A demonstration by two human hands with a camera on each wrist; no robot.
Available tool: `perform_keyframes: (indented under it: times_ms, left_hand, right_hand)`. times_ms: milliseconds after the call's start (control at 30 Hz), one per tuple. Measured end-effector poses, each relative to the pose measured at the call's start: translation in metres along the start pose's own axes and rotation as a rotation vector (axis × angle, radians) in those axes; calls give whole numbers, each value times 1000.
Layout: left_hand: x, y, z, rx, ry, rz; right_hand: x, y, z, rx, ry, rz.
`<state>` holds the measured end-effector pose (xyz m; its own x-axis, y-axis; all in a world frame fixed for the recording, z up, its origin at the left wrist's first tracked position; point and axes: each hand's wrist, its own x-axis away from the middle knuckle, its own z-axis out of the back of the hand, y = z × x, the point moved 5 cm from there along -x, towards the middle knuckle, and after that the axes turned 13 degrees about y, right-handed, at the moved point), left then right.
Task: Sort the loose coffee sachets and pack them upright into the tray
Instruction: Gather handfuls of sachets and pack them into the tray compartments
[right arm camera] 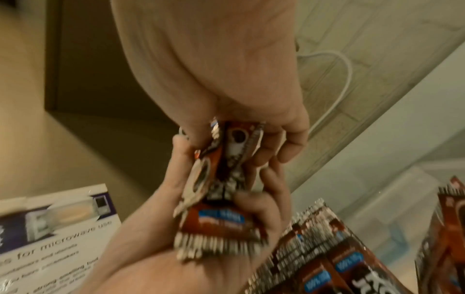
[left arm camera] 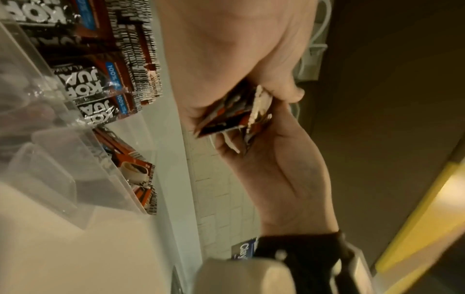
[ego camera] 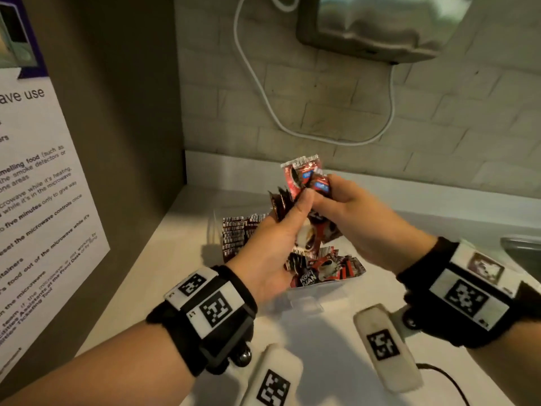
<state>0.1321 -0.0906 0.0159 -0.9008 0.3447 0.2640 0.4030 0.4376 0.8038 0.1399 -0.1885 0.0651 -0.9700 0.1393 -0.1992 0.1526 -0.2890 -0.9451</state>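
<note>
Both hands meet above the clear plastic tray (ego camera: 319, 288) on the white counter. My left hand (ego camera: 281, 232) grips a fanned bunch of red and brown coffee sachets (ego camera: 303, 175), its thumb pressed on their front. My right hand (ego camera: 342, 200) pinches the same bunch from the right side. The left wrist view shows the sachets (left arm camera: 234, 113) squeezed between both hands; the right wrist view shows the bunch (right arm camera: 221, 179) crumpled in the fingers. A row of sachets (ego camera: 237, 232) stands upright in the tray's left part, and loose sachets (ego camera: 330, 266) lie jumbled in its front right part.
A brown side panel with a microwave-use notice (ego camera: 38, 200) stands close on the left. A white cable (ego camera: 263, 92) hangs on the tiled back wall below a metal dispenser (ego camera: 377, 24). A sink edge (ego camera: 524, 253) shows at the right.
</note>
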Motion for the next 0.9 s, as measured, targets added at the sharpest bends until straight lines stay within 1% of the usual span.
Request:
perform_keyframes:
  times_ms: [33,100,167,200,233,300,333,367,400,433,467,500,533,567,600,667,800,900]
  left_hand:
    - [2,2,-2,42,-33,16]
    - [4,4,-2,112,-71,28]
    - [4,4,2,132,-107,23]
    - [5,4,5,129,-116,19]
    - [6,5,9,114,-110,7]
    - [7,7,19,86,-69,-12]
    - [7,8,25,72,-39,-14]
    - [5,8,31,51,-4,-23]
    - [4,7,37,17,38,-36]
    - [3,6,41,-33,77,-48]
    - [2,4,44,-93,102,-51]
    - [3,0,45,-155,116,-52]
    - [2,-4,46,-219,128,-61]
    - [2,-9,47,-285,139,-73]
    - [1,-14,48,-354,149,-86]
    - [1,-21,48,-450,155,-105]
    - [-1,-34,53,-505,164,-51]
    - [-2,-40,55,-533,155,-45]
  right_hand:
    - [3,1,-8,52,-8,16]
    - [6,5,-19,270,-48,80]
    - [8,6,-22,516,-61,111]
    - [9,6,-22,569,-78,116]
    - [10,4,-22,551,-120,102]
    - [8,0,-16,385,-170,-6]
    - [3,0,-12,317,-155,-41]
    - [-5,2,-5,326,-123,-41]
    - [-15,9,2,413,-80,-20]
    - [-23,16,6,573,-83,11]
    - [-29,26,7,780,-158,40]
    - [-32,40,6,976,-279,44]
    - [-33,53,3,1127,-394,41]
    - [-31,62,0,1222,-471,23]
    - [-28,66,-3,1256,-516,0]
    - [-24,71,-8,1251,-558,-32]
    - [-21,81,-17,1250,-642,-45]
    - [-21,88,-20,1257,-665,-51]
